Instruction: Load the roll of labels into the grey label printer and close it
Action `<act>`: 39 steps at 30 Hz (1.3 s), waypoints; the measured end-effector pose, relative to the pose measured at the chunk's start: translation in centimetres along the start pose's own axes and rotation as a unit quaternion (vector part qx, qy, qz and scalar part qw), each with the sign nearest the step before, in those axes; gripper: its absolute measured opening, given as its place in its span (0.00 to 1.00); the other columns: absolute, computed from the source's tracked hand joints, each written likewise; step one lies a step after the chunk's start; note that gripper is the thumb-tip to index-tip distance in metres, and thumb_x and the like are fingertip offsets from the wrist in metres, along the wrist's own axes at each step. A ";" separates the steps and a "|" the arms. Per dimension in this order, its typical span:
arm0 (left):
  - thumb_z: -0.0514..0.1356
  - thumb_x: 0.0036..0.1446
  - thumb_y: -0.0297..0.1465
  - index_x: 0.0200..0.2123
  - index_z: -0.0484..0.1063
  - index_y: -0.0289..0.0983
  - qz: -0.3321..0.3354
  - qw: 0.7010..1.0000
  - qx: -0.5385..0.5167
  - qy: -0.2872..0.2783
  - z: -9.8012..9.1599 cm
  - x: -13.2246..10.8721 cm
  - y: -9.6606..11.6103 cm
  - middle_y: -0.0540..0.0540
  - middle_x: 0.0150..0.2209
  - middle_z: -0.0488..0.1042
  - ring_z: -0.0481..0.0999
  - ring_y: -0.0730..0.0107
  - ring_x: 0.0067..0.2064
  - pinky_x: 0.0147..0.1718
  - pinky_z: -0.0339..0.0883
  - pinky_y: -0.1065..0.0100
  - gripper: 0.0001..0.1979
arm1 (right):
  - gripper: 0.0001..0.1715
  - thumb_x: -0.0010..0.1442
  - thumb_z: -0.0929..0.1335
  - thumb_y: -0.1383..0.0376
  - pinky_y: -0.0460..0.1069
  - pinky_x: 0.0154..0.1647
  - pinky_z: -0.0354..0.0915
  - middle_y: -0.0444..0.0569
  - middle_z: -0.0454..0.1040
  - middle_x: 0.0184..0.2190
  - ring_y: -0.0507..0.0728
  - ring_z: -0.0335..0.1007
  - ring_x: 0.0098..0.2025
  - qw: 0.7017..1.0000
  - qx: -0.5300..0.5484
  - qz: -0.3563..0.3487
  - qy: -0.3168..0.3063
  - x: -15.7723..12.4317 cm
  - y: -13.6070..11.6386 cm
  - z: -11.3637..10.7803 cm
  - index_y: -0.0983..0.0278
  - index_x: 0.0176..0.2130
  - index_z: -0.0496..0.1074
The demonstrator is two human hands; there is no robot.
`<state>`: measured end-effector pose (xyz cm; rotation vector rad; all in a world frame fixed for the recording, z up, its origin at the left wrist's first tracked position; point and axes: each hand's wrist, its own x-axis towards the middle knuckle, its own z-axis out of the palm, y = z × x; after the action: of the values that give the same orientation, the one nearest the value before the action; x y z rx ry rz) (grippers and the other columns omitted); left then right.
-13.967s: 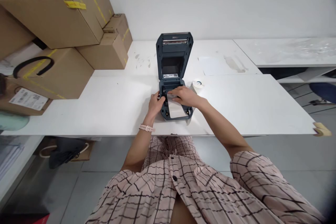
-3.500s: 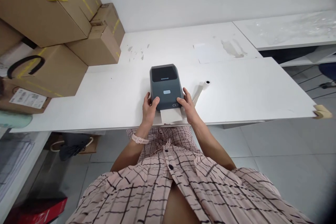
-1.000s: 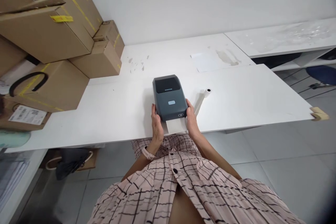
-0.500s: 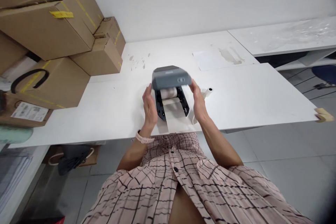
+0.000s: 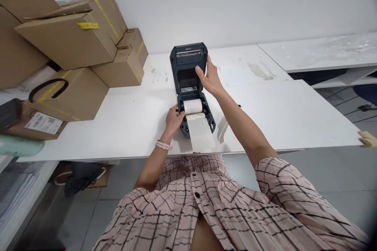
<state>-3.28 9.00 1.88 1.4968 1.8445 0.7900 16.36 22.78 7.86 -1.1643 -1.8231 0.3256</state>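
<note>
Right hand (image 5: 209,79) on open printer (image 5: 193,86), paper roll (image 5: 193,106) inside.

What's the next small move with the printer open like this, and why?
Probably straighten the paper strip with the left hand, which rests on the printer base beside the paper roll. The right hand holds the lid upright, and the strip hangs out over the table edge, seemingly slightly skewed.
</note>
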 end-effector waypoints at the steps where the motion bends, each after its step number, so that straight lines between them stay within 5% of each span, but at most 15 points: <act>1: 0.57 0.62 0.39 0.68 0.66 0.38 -0.006 1.000 0.028 -0.003 -0.2 0.0 0.3 0.35 0.57 0.78 0.78 0.47 0.55 0.53 0.71 0.54 0.32 | 0.50 0.69 0.53 0.34 0.77 0.74 0.45 0.57 0.51 0.76 0.73 0.42 0.78 0.999 -0.022 -0.023 0.009 -0.4 -0.4 -0.5 0.55 0.77 0.43; 4: 0.56 0.61 0.36 0.66 0.68 0.39 -0.021 0.995 0.097 -0.022 -0.6 0.3 0.9 0.38 0.48 0.82 0.80 0.46 0.52 0.48 0.72 0.54 0.30 | 0.39 0.73 0.57 0.45 0.73 0.73 0.52 0.58 0.59 0.73 0.73 0.51 0.75 0.993 -0.065 -0.094 -0.016 -2.6 -1.9 -2.2 0.58 0.74 0.53; 7: 0.55 0.60 0.35 0.64 0.69 0.39 -0.023 0.990 0.134 -0.028 -0.5 0.8 1.1 0.38 0.49 0.82 0.80 0.43 0.54 0.49 0.72 0.53 0.28 | 0.33 0.69 0.65 0.56 0.67 0.67 0.64 0.58 0.70 0.66 0.71 0.66 0.67 0.964 -0.074 -0.127 -0.219 -4.4 -3.0 -2.5 0.61 0.69 0.62; 10: 0.53 0.61 0.34 0.62 0.70 0.40 -0.019 0.988 0.150 -0.036 -0.3 1.0 1.2 0.38 0.53 0.81 0.79 0.42 0.56 0.51 0.72 0.51 0.26 | 0.45 0.62 0.70 0.62 0.65 0.63 0.68 0.60 0.67 0.69 0.72 0.67 0.67 0.895 -0.124 -0.088 -0.420 -4.7 -3.2 -0.8 0.61 0.73 0.56; 14: 0.52 0.61 0.32 0.58 0.71 0.41 -0.022 0.981 0.188 -0.043 -0.3 1.0 1.4 0.37 0.53 0.81 0.79 0.43 0.57 0.52 0.72 0.51 0.22 | 0.63 0.55 0.75 0.64 0.67 0.63 0.67 0.64 0.65 0.70 0.78 0.65 0.68 0.836 -0.203 -0.045 -0.508 -3.9 -3.3 2.2 0.58 0.78 0.43; 19: 0.51 0.62 0.32 0.59 0.70 0.41 -0.021 0.984 0.171 -0.053 -0.5 0.8 1.5 0.38 0.54 0.81 0.79 0.43 0.56 0.51 0.72 0.51 0.23 | 0.69 0.49 0.78 0.61 0.65 0.64 0.67 0.59 0.60 0.74 0.74 0.66 0.68 0.849 -0.094 -0.046 -0.518 -3.2 -3.3 0.6 0.55 0.77 0.45; 24: 0.51 0.61 0.32 0.62 0.69 0.40 -0.005 0.989 0.140 -0.044 -0.5 0.5 1.3 0.36 0.55 0.81 0.79 0.40 0.57 0.51 0.72 0.48 0.26 | 0.61 0.51 0.79 0.53 0.61 0.71 0.62 0.51 0.61 0.73 0.69 0.61 0.72 0.891 0.106 -0.096 -0.432 -3.6 -1.9 -7.6 0.53 0.74 0.55; 28: 0.51 0.61 0.32 0.64 0.68 0.40 -0.002 0.992 0.114 -0.044 -0.4 0.5 1.1 0.36 0.55 0.80 0.79 0.40 0.55 0.51 0.72 0.47 0.28 | 0.61 0.48 0.81 0.47 0.63 0.71 0.61 0.55 0.64 0.70 0.71 0.61 0.71 0.930 0.144 -0.044 -0.336 -3.9 1.3 -12.1 0.54 0.73 0.58; 31: 0.51 0.61 0.32 0.63 0.69 0.39 -0.008 0.993 0.108 -0.043 -0.3 0.6 0.9 0.36 0.53 0.81 0.80 0.41 0.54 0.51 0.72 0.48 0.27 | 0.67 0.47 0.80 0.48 0.66 0.67 0.65 0.59 0.65 0.68 0.73 0.65 0.68 0.946 0.150 0.034 -0.286 -3.7 4.5 -11.9 0.56 0.75 0.53; 36: 0.51 0.61 0.32 0.63 0.69 0.39 -0.009 0.993 0.113 -0.040 -0.4 0.6 1.0 0.36 0.54 0.80 0.79 0.40 0.55 0.52 0.71 0.47 0.27 | 0.66 0.45 0.77 0.60 0.65 0.61 0.70 0.68 0.62 0.69 0.74 0.56 0.73 0.957 0.101 0.115 -0.247 -3.5 8.5 -8.2 0.64 0.75 0.51; 39: 0.51 0.60 0.31 0.62 0.70 0.38 -0.005 0.993 0.109 -0.038 -0.4 0.6 1.0 0.35 0.55 0.80 0.78 0.40 0.56 0.52 0.71 0.47 0.27 | 0.66 0.43 0.77 0.65 0.66 0.63 0.68 0.72 0.62 0.68 0.74 0.60 0.71 0.952 0.080 0.145 -0.257 -3.6 9.5 -6.3 0.67 0.74 0.50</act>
<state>-3.07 9.79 2.87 1.6274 1.9282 0.5320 27.40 23.26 3.26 -1.3141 -2.0094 1.0085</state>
